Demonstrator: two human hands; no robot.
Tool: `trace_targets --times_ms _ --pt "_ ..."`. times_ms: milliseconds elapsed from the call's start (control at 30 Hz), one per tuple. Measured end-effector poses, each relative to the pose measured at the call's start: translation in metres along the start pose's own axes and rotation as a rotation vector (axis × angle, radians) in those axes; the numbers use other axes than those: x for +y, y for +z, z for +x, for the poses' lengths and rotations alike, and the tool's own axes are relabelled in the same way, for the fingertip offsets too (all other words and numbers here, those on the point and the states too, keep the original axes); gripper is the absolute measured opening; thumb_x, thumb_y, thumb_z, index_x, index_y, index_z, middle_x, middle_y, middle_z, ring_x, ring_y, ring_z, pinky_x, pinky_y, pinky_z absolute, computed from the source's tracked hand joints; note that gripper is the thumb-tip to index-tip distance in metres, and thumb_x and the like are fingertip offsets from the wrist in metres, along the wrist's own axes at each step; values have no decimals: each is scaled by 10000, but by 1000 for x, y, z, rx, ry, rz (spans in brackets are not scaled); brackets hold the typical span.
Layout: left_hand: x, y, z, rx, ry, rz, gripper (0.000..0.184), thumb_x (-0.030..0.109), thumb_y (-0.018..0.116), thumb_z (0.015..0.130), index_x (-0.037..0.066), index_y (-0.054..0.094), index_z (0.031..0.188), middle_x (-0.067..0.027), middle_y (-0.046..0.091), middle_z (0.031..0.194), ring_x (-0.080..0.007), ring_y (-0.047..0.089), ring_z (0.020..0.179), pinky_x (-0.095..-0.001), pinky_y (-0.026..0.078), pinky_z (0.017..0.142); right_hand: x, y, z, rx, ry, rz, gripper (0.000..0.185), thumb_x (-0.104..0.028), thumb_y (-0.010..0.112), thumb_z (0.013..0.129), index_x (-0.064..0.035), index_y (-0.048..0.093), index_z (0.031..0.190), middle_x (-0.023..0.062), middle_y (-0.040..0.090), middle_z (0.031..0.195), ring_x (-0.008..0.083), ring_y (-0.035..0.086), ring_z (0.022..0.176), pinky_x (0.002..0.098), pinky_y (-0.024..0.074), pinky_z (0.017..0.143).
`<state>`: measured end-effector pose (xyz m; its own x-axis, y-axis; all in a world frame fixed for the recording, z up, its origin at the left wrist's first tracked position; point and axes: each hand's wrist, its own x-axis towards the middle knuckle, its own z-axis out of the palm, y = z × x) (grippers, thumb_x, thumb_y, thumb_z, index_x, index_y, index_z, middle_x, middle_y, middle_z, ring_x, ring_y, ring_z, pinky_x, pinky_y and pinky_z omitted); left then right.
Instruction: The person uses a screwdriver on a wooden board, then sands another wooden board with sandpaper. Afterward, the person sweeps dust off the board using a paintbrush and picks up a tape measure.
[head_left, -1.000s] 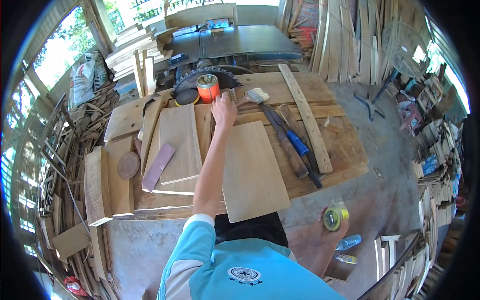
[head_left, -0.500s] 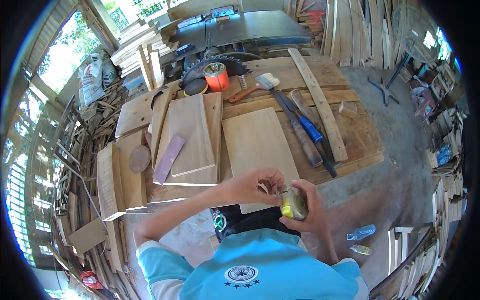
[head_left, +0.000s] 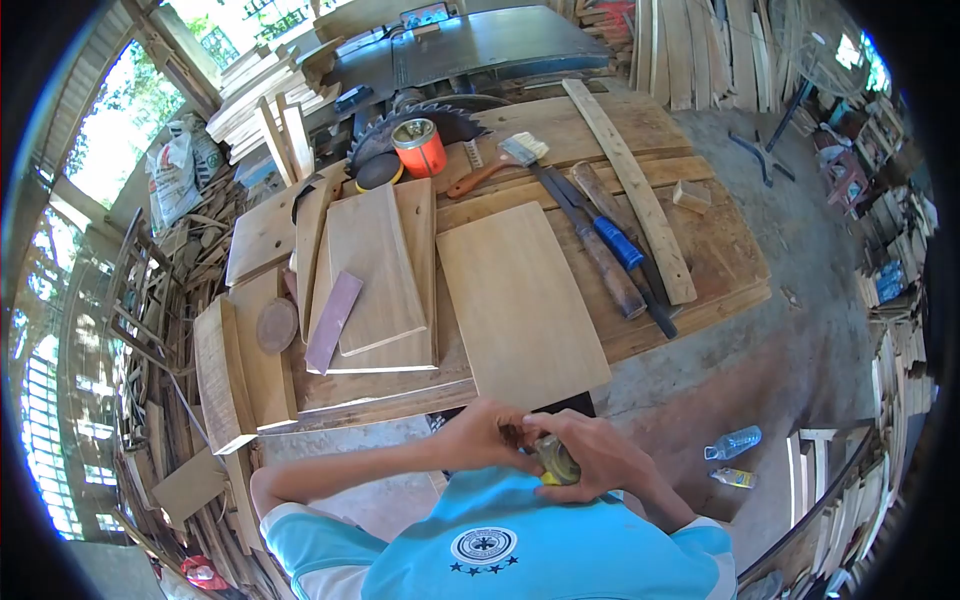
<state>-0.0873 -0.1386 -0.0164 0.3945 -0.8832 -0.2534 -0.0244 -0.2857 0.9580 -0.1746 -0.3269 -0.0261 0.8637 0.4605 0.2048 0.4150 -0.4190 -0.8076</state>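
Close to my chest, my right hand [head_left: 598,455] is wrapped round a small clear bottle [head_left: 557,463] with a yellow patch, tilted toward the left. My left hand [head_left: 485,436] is curled right at the bottle's top end; what its fingers pinch, if anything, is hidden. Just beyond my hands a flat, smooth wooden board [head_left: 522,300] lies on the workbench, its near end sticking out over the edge. To its left a purple sanding strip [head_left: 334,322] rests on stacked boards [head_left: 375,270].
An orange can [head_left: 418,148] stands by a circular saw blade [head_left: 365,140]. A paintbrush [head_left: 480,178], chisels with a blue handle [head_left: 618,243] and a long wooden strip [head_left: 632,190] lie on the bench. Two plastic bottles [head_left: 733,442] lie on the floor at right.
Both hands have drawn the bottle down and left, closer to my chest. The bottle has tipped, and the near end of the board is now uncovered. The view has shifted slightly.
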Motion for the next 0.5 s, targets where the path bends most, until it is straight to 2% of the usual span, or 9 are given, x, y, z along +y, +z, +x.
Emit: trace_targets --times_ms 200,300,367,467,500 --pt "-3 10 -11 26 -108 -123 224 136 765 661 4 600 735 27 528 615 -35 448 572 -209 387 512 0 12 -5 -44 47 65 704 -293 656 673 -82 326 1259 137 566 984 325 557 868 391 474 716" --pt "-8 12 -15 40 -161 -179 212 139 758 675 4 611 746 18 555 631 -29 468 587 -194 393 523 3 14 -3 -79 31 142 713 -280 623 676 -84 291 1276 165 559 972 338 552 876 402 472 721" --pt "-9 11 -13 50 -139 -177 209 143 754 684 5 615 756 12 567 640 -28 482 601 -188 401 537 5 14 -4 -187 144 160 734 -277 603 673 -79 257 1290 199 542 997 357 545 882 415 467 741" --pt "-17 11 -14 54 -119 -194 227 156 749 696 8 617 807 -6 591 679 -27 502 634 -180 417 576 9 19 -6 -116 168 266 755 -282 608 664 -85 251 1299 224 521 1032 372 542 890 425 462 758" --pt "-22 12 -13 50 -105 -213 252 165 748 698 11 615 847 -16 603 709 -27 508 654 -178 425 600 10 19 -7 -128 230 226 765 -302 606 660 -88 248 1301 218 510 1064 374 542 940 428 459 779"
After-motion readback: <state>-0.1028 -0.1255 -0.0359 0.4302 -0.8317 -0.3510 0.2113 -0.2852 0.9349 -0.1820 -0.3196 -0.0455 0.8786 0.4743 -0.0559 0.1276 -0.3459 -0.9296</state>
